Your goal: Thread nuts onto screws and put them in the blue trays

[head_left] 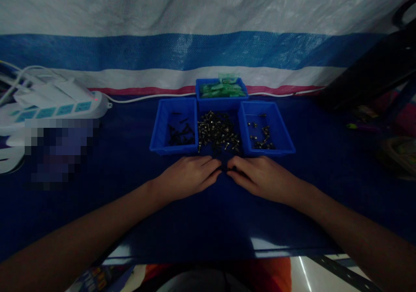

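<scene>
My left hand [194, 173] and my right hand [256, 173] face each other just in front of a heap of small metal screws [218, 131]. Thumb and fingers are pinched together on both. Something small and dark seems to lie between the fingertips, too dim to make out. The heap sits between two blue bins. In the left bin [156, 129] are dark, thin screw-like pieces [182, 135]. Several small shiny metal pieces [264, 144] lie in the right bin [284, 131].
Behind the heap stands a blue bin [203, 105] with green plastic packets [222, 88]. A white power strip [94, 103] with plugs lies at left, its cable [149, 96] running along the striped sheet [182, 51]. A dark bulky object [367, 69] stands at right on the blue table [208, 227].
</scene>
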`<state>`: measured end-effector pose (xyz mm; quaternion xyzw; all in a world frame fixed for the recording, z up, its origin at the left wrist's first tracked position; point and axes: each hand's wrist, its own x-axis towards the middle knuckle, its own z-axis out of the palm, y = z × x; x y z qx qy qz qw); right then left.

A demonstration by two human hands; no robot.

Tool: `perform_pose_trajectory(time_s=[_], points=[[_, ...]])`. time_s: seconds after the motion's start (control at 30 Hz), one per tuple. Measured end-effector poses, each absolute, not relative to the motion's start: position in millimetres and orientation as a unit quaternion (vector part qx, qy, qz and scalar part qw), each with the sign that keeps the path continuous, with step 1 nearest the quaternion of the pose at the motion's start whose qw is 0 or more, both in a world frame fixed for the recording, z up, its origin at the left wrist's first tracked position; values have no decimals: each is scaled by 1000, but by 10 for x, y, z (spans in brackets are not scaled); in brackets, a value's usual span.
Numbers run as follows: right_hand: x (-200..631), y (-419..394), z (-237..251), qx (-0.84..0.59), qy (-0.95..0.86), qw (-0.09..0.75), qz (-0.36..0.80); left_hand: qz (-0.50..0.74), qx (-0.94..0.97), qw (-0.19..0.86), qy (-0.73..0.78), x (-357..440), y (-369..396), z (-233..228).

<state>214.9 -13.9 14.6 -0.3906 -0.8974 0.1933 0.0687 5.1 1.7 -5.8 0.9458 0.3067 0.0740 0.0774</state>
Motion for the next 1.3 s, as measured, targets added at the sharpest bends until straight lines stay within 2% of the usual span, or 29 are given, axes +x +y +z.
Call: perform_pose_trajectory(time_s=[0.5,0.7,0.97,1.3], points=[[2145,-153,164,-369,-907,83,188,63,961,50,264,21,28,-29],[2165,-136,141,-379,-909,70,156,114,950,66,284,20,22,-41],[2141,-150,106,-358,-919,58,152,211,953,-16,217,6,-9,-69],[2149,-152,125,-370,-915,61,148,190,954,-6,230,0,8,-36]])
